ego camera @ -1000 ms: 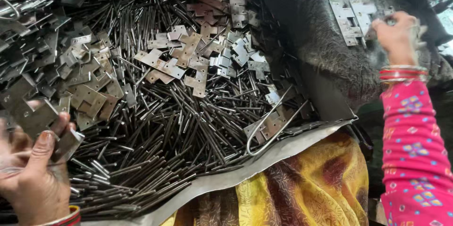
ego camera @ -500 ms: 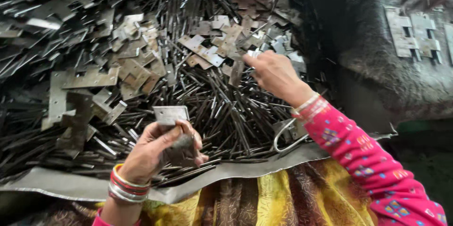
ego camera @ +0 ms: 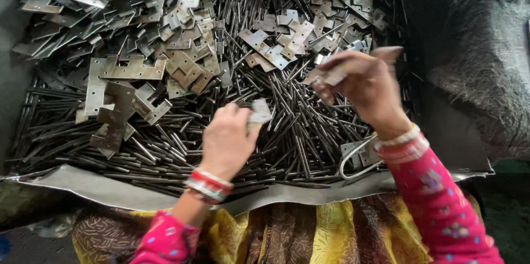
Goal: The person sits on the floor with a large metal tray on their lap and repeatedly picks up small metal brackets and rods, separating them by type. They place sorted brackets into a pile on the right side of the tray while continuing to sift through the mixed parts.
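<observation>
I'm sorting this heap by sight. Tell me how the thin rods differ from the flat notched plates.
The thin rods are long, round and dark; the flat notched plates are broad, cut with square notches, and paler grey. The rods lie spread under everything; the plates sit piled on top, mostly towards the far side. Both are bare metal. The left hand holds a small plate.

The right hand [ego camera: 361, 84] was smeared by motion blur, so the thin metal piece [ego camera: 331, 75] pinched in its fingers could not be made out in shape. The left hand [ego camera: 226, 142] covered most of a small flat plate [ego camera: 259, 112], only a corner showing. Stamped metal plates [ego camera: 132, 68] buried much of the heap of thin rods [ego camera: 287, 131], and the top edge cut the heap off. A wire loop [ego camera: 353, 159] disappeared behind the right wrist.
</observation>
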